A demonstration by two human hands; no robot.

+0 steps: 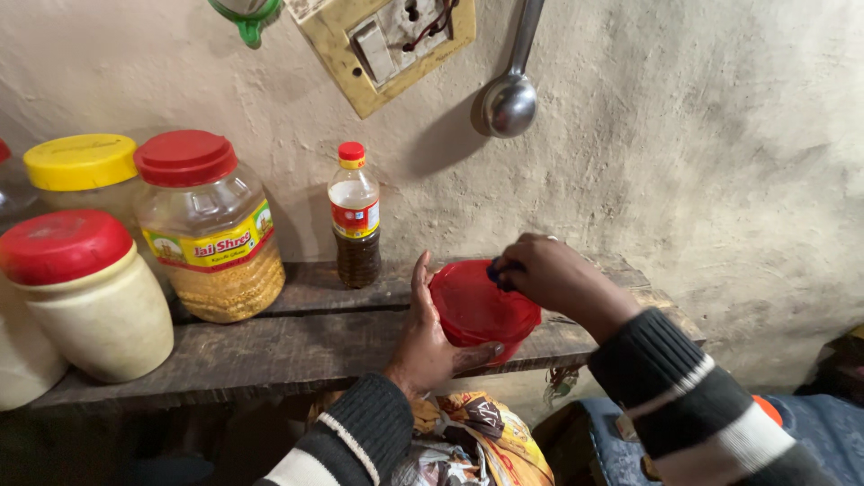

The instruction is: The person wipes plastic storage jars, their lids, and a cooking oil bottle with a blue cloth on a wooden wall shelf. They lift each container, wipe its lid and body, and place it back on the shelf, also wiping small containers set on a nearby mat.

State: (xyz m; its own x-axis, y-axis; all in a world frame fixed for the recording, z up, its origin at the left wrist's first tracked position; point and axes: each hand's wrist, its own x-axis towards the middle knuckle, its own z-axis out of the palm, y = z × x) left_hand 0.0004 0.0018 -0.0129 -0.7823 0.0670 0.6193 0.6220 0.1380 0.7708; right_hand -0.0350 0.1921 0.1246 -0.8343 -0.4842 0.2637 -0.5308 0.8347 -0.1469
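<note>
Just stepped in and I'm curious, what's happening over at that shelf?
A person in a striped sweater is working at a dark wooden shelf against a rough wall. The left hand cups a small red container at the shelf's edge, while the right hand reaches into its top, pinching something dark and small that I can't make out. Beside it stand a small bottle of dark liquid and several lidded jars.

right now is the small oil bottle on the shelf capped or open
Capped: the small oil bottle stands upright on the wooden shelf with its red cap on.
</note>
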